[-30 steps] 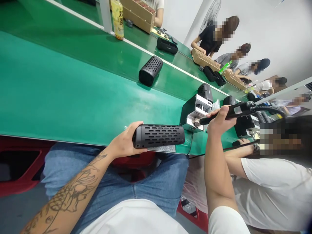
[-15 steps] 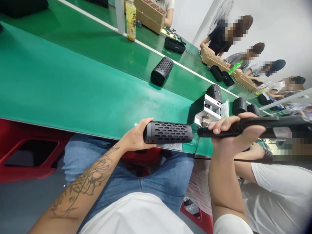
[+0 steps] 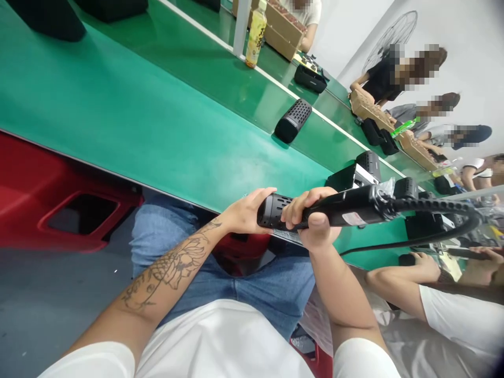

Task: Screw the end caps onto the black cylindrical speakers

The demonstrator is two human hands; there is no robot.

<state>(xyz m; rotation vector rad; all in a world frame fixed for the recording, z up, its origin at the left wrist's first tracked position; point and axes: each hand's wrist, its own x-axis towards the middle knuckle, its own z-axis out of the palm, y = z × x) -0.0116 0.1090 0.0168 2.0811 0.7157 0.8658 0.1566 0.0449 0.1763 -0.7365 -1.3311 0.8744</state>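
Note:
My left hand (image 3: 249, 211) is wrapped round the left end of a black speaker housing (image 3: 271, 210) with a slotted grille, lying at the table's near edge. In my right hand (image 3: 315, 215) is a black electric screwdriver (image 3: 348, 205), its thick cord trailing off to the right. The screwdriver and right hand cover the right part of the housing, so the screwdriver's tip and where it touches are hidden. A clear bubble-wrap sheet (image 3: 289, 235) shows beneath the housing.
Another speaker housing (image 3: 293, 121) stands farther back on the green table (image 3: 157, 136). A black-and-silver box-shaped device (image 3: 350, 176) sits beyond my right hand. A yellow drink bottle (image 3: 256, 37) stands by a white post. To the right, a co-worker's arm (image 3: 401, 281) is close.
My right hand has brought the screwdriver leftward, from beside the housing's right end to over it. My left hand keeps its hold on the housing. The whole view has shifted.

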